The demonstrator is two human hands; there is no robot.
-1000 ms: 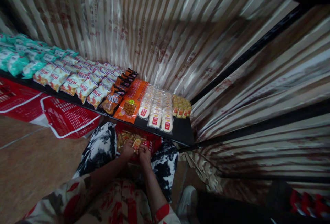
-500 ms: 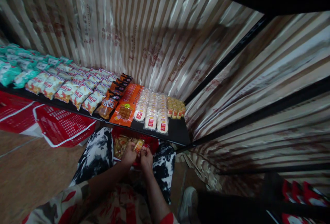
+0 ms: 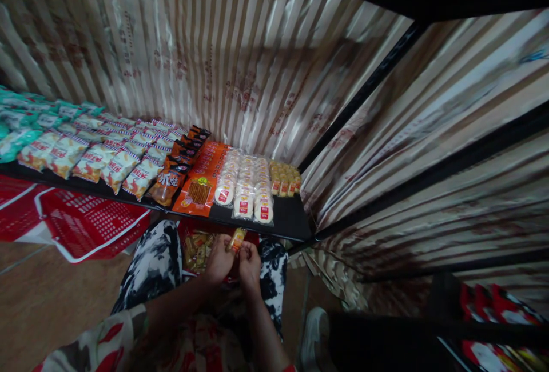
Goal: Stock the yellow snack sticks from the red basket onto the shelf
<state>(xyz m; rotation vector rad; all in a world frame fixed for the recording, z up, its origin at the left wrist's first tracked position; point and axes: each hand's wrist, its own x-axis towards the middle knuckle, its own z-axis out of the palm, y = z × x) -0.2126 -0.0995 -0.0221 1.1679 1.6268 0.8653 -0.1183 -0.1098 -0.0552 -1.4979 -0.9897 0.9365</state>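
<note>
My left hand [image 3: 219, 259] pinches a small yellow wrapped snack packet [image 3: 237, 239] just below the shelf's front edge. The fingers of my right hand [image 3: 250, 263] are closed at the packet's lower right side. Beneath my hands, between my knees, sits a red basket [image 3: 182, 229] with many similar small yellow packets [image 3: 198, 251] in it. On the black shelf [image 3: 286, 215] above, upright rows of the same yellow packets [image 3: 283, 180] stand at the right end. Beside them lie rows of white round crackers [image 3: 243, 205] in clear wrappers.
Left along the shelf are orange bags [image 3: 199, 189], brown-orange bags [image 3: 167, 180], white snack bags [image 3: 115, 166] and teal bags [image 3: 19, 142]. A red shopping basket [image 3: 92, 220] stands on the floor at left. A black post [image 3: 364, 98] and striped sheeting [image 3: 240, 63] bound the shelf.
My hands have risen slightly toward the shelf edge with the yellow packet. The view has shifted a little, so the shelf appears farther left.
</note>
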